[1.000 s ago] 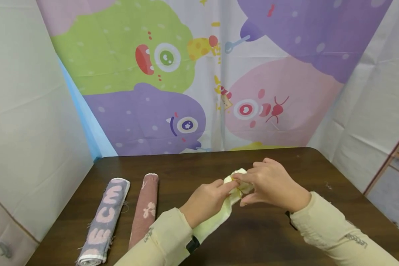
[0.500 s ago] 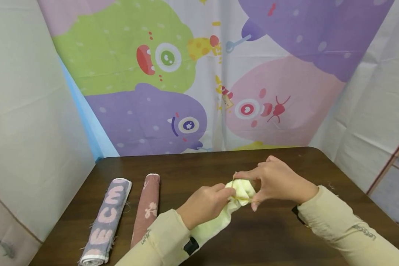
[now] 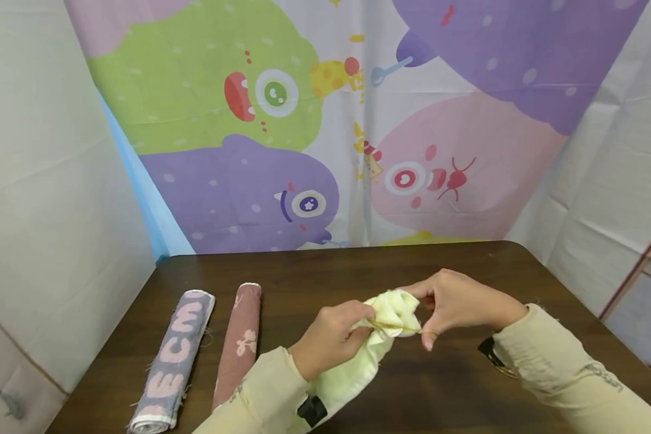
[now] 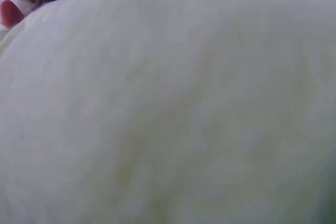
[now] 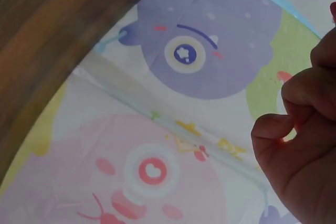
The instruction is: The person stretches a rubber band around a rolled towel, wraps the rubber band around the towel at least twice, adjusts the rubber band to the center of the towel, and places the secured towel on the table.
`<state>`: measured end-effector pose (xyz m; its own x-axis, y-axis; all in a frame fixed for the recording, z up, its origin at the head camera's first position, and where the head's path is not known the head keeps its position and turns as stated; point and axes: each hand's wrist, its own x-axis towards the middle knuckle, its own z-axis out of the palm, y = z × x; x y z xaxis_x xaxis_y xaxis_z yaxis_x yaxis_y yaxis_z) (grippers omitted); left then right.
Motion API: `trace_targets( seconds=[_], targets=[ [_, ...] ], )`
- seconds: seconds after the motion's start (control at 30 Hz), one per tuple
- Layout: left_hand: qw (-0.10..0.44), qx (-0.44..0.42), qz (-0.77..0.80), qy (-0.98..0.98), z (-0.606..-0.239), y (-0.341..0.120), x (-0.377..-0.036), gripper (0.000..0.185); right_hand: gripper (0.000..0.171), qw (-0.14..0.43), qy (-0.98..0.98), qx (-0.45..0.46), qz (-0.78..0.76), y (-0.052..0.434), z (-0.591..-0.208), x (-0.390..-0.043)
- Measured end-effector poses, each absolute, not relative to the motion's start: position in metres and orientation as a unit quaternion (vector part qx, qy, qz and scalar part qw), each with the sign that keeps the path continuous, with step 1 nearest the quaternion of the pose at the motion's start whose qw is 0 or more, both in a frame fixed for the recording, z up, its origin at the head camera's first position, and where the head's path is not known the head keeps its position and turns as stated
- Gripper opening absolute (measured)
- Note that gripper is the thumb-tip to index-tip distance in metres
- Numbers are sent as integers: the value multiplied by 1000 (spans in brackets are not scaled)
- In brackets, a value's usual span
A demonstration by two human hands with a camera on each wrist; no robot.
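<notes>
From the head camera, we see both hands working at the top end of a pale yellow rolled terry towel (image 3: 382, 328), which slants from under the left sleeve up to the middle of the dark brown wooden tabletop (image 3: 456, 386). Our left hand (image 3: 331, 337) curls its fingers round the roll just below the bunched top. Our right hand (image 3: 461, 304) pinches a thin yellow-brown elastic band (image 3: 396, 327), drawn taut as a line across the towel's head, between thumb and fingertips. We judge the step in hand to be binding the roll; the next move would call for carrying the stretched band over the bunched end while the left grip keeps the roll from loosening.

At the left wrist, the yellow towel (image 4: 173, 108) fills nearly the whole view, blurred and close; of the left hand's grip we cannot tell anything here.

At the right wrist, we see the right hand (image 5: 302, 145) with fingers curled tightly together at the edge of the view; the band itself does not show.

On the tabletop to the left lie two more rolls, side by side but apart: a grey-lilac rolled towel with pink letters (image 3: 173, 361) and a dusty-rose rolled towel with a pale bow print (image 3: 239, 343). Behind hangs a cartoon-monster cloth backdrop (image 3: 304, 120), with plain white sheets (image 3: 43, 181) at the sides.
</notes>
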<state>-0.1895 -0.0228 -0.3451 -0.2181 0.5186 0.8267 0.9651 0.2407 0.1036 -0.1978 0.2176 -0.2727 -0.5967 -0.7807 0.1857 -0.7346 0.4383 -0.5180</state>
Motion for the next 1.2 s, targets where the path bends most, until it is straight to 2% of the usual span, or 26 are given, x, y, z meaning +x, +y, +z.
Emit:
trace_targets(
  seconds=[0.17,0.33,0.43,0.57,0.67,0.73,0.93,1.03,1.2],
  targets=[
    [360,-488,-376,-700,-349,-22,-188,24,67,37,830,-449,-329,210,-286,-198],
    [375,-464,-394,-699,-349,-19,-187,25,59,-10,833,-421,-360,205,-297,-197],
    [389,-447,-401,-698,-349,-16,-187,25,63,-32,833,-405,-376,200,-302,-197],
    [405,-423,-409,-701,-351,-13,-188,25,71,-11,822,-392,-412,192,-310,-193],
    [411,-409,-412,-703,-352,-12,-190,27,72,9,819,-371,-438,187,-315,-189],
    [415,-401,-413,-705,-351,-11,-190,28,66,3,820,-349,-453,183,-317,-186],
    [408,-395,-423,-706,-348,-10,-190,24,29,-34,834,-286,-470,174,-313,-178],
    [403,-396,-423,-708,-349,-9,-191,24,25,-43,846,-262,-462,173,-310,-177],
    [400,-388,-418,-718,-350,-7,-192,24,27,-32,846,-234,-478,172,-312,-174]
  ],
)
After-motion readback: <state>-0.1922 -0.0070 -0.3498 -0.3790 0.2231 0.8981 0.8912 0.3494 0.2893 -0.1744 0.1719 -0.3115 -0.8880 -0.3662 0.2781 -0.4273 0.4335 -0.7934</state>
